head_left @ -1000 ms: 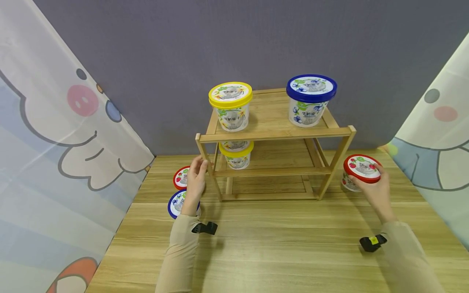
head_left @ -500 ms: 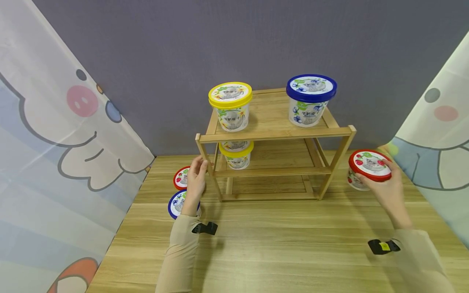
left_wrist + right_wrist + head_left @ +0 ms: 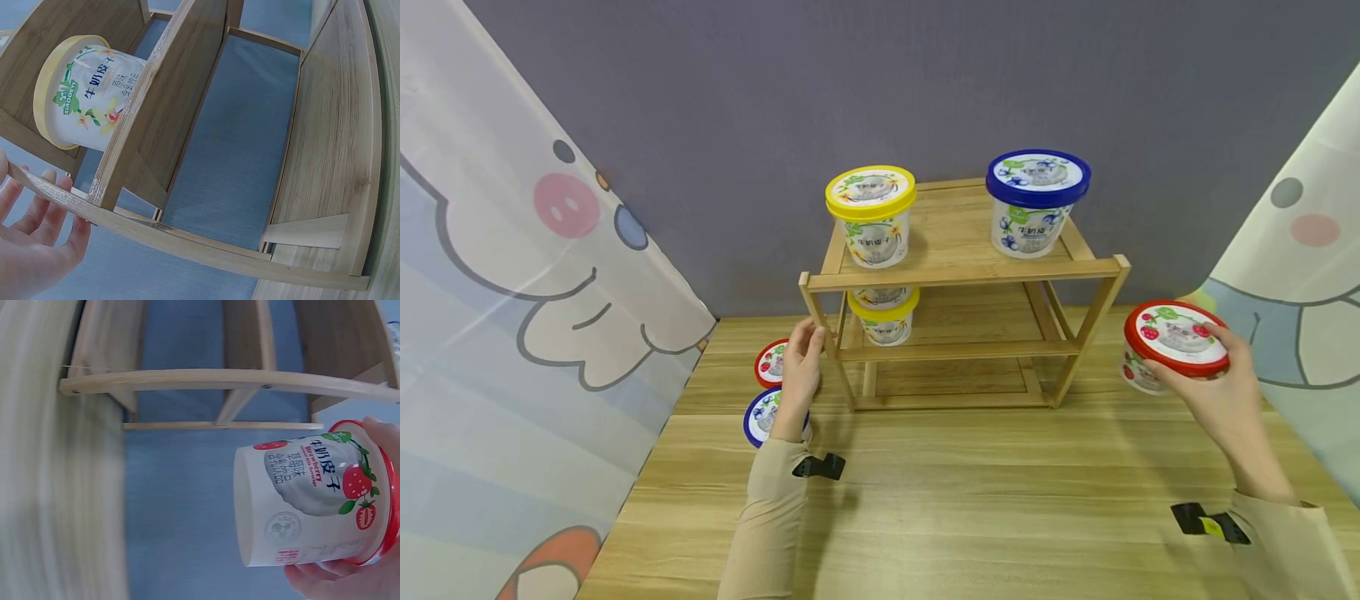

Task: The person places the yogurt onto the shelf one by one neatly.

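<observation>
In the head view my right hand [image 3: 1225, 392] grips a red-lidded strawberry tub [image 3: 1180, 337] to the right of the wooden rack [image 3: 962, 279]. The right wrist view shows that tub [image 3: 306, 494] held near its lid, with its base toward the rack. My left hand [image 3: 802, 367] rests at the rack's left front post; in the left wrist view its fingers [image 3: 53, 215] curl round this post. On the top shelf stand a yellow-lidded tub [image 3: 876, 242] at left and a blue-lidded tub [image 3: 1030, 229] at right.
Yellow-lidded tubs [image 3: 887, 332] are stacked on the rack's middle shelf at left. Left of the rack, a red-lidded tub [image 3: 767, 367] and a blue-lidded tub [image 3: 760, 421], partly behind my left hand, stand on the wooden table [image 3: 962, 500]. A grey backdrop [image 3: 925, 83] rises behind.
My right hand has moved right and toward the camera with the red-lidded tub, which now appears larger and farther from the rack. My left hand has stayed at the post.
</observation>
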{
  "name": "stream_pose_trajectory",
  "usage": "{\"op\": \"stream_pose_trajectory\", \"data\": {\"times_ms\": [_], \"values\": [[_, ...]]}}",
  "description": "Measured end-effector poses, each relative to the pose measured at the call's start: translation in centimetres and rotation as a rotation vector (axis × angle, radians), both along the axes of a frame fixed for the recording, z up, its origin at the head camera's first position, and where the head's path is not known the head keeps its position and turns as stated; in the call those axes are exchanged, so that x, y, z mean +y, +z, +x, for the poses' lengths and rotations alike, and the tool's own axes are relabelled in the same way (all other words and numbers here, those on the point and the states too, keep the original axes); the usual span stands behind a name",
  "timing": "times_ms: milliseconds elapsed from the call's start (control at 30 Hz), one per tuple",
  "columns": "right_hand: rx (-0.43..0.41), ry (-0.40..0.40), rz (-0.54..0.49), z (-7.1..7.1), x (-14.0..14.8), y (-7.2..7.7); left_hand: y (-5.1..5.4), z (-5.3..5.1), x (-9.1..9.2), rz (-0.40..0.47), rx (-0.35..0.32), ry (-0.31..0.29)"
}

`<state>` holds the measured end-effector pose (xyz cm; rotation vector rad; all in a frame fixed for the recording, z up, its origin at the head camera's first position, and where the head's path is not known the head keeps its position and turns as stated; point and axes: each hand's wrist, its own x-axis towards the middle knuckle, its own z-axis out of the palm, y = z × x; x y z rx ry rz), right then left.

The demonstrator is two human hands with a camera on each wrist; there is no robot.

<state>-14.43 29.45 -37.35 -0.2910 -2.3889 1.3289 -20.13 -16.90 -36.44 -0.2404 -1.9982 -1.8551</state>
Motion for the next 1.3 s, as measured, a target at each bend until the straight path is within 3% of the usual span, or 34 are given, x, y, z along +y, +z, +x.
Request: {"op": "stream_pose_trajectory", "data": {"times_ms": [133, 333, 567, 833, 967, 1300], "values": [[-0.011, 0.014, 0.024, 1.2, -0.8, 1.2, -0.9, -0.6, -0.4, -0.003, 0.010, 0.001], [-0.007, 0.029, 0.061, 2.4, -1.6, 2.3, -1.2, -0.7, -0.4, -0.016, 0.021, 0.005], [-0.005, 0.069, 0.096, 3.4, -2.6, 3.2, 0.9, 0.7, 0.5, -0.001, -0.007, 0.003], [0.036, 0.180, 0.074, 3.5, -3.9, 3.8, 1.0, 0.8, 0.6, -0.002, 0.007, 0.001], [0.019, 0.219, 0.071, 3.5, -4.6, 3.9, 0.8, 0.7, 0.5, -0.001, 0.007, 0.002], [0.032, 0.325, 0.034, 2.6, -6.9, 3.9, -1.1, -0.7, -0.3, 0.009, 0.006, 0.002]]}}
